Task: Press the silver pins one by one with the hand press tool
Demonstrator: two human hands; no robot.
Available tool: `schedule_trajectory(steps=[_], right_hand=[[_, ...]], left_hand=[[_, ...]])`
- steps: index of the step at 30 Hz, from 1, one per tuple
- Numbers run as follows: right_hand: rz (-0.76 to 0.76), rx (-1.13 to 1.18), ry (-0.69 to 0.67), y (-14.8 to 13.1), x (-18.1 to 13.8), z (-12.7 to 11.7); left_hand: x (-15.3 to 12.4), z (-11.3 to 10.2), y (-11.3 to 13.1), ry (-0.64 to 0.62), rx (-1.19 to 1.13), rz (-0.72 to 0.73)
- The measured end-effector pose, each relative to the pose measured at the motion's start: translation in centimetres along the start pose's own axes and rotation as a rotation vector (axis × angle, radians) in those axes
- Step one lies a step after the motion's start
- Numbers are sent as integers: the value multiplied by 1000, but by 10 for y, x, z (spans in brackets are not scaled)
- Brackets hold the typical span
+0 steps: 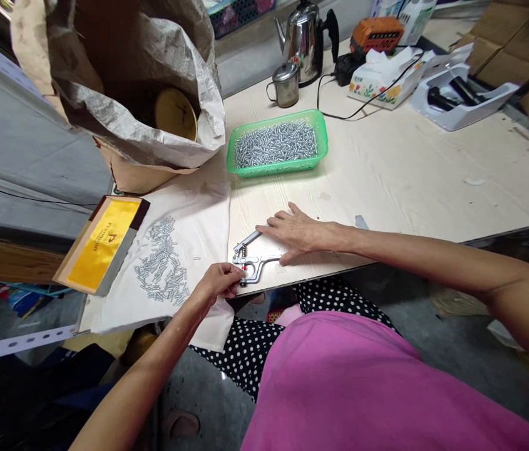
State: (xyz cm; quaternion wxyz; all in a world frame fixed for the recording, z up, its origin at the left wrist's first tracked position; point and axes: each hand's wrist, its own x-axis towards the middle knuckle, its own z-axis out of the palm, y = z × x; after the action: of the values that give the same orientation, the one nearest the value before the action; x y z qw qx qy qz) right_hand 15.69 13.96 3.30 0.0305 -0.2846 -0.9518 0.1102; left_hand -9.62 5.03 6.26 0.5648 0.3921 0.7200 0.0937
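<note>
Silver hand pliers (258,265), of the snap-fastener kind with a spring and a small red part at the jaws, lie at the table's front edge. At their jaw end is my left hand (221,279), its fingers closed in a pinch; whatever is between the fingertips is hidden. My right hand (295,232) rests flat over the upper handle, fingers stretched out and not wrapped round it. Left of the pliers, small metal pins (161,263) are spread in a loose heap on a white cloth (208,219). More such pieces fill a green plastic basket (277,168) behind.
A large paper sack (151,150) stands at the back left, beside a yellow-topped box (104,241). Along the back are a metal cup (287,88), a kettle (305,44), a tissue box (381,81), an orange battery (377,32) with a cable, and a white tray (461,113).
</note>
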Motion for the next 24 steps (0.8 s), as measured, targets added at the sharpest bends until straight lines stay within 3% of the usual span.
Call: schedule_trajectory(steps=[3,5,8,10,14,18,24], right_hand=[[14,-9,11,-4,-1,-1],[24,-11,0,-6,-1,0],[24,16,3,-9,-2,3],[7,39,36,-12,-4,6],[-17,66,66,-15,-8,5],[75,30,23,-14,-14,-2],[119,47,11,-12,-18,0]], left_hand=[[-4,1,0,28,67,-6],[-8,2,-2,156,244,69],[-10,11,-5,463,582,394],[-6,20,-3,536,735,652],[19,35,11,391,909,988],[39,34,24,226,1010,990],[45,37,35,164,1030,1007]])
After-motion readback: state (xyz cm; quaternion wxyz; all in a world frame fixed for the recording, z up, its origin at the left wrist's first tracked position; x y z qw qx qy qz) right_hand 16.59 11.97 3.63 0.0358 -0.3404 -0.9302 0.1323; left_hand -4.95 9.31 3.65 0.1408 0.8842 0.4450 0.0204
